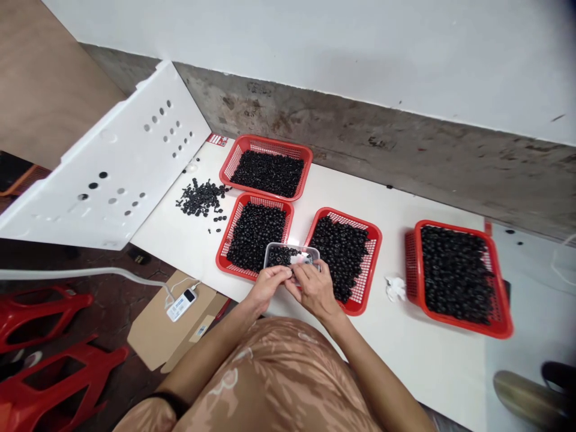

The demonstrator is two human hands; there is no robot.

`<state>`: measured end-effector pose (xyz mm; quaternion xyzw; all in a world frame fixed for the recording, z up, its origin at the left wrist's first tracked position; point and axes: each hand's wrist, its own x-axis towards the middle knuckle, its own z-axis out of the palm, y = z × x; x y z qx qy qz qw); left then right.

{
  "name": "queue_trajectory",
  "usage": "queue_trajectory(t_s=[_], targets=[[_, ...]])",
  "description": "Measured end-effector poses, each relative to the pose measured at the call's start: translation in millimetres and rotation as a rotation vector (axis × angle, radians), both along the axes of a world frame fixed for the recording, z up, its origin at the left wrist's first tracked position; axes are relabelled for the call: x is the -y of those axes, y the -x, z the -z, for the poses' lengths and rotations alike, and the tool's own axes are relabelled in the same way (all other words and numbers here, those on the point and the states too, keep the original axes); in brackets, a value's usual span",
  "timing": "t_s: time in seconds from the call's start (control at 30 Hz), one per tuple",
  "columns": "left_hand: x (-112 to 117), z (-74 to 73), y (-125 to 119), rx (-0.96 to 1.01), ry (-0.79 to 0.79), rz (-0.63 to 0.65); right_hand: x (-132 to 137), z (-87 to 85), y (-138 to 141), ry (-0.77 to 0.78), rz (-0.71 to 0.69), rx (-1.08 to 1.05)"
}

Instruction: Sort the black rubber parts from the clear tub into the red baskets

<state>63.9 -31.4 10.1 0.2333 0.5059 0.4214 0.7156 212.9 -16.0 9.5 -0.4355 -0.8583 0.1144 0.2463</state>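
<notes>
The left hand [269, 287] and right hand [315, 289] are both closed around the near rim of a small see-through plastic tub [291, 255], fingers curled in and working close together. The tub holds black rings [279, 257] and a white scrap that is too small to make out. It sits low over the gap between two red mesh baskets, overlapping the left one [261, 197] and the corner of the right one [333, 211] – whether it rests on them, I cannot tell.

Both baskets are heaped with the same rings, as are a third basket [270, 140] behind them and a fourth [450, 225] well off to the right, with a crumpled tissue [395, 289] between. A loose pile of black pieces [202, 198] lies on the white counter [418, 360] – just left of the baskets, beside a tilted white perforated board [121, 162]. The forearms cross the counter's near edge, and a concrete wall [315, 120] bounds the far side.
</notes>
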Motion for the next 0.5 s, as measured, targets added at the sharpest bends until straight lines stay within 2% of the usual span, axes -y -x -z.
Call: queue_trajectory(t_s=[0.27,0.37,0.5], targets=[[4,-3.4,9,0.018,0.025,0.15,2,4.2,-3,-0.058,-0.065,-0.013],[7,1.1,9,-0.01,0.026,0.179,10,11.9,-5,-0.091,-0.116,-0.01],[14,9.2,6,-0.028,-0.003,0.217,22,21.5,-10,-0.008,-0.158,-0.033]])
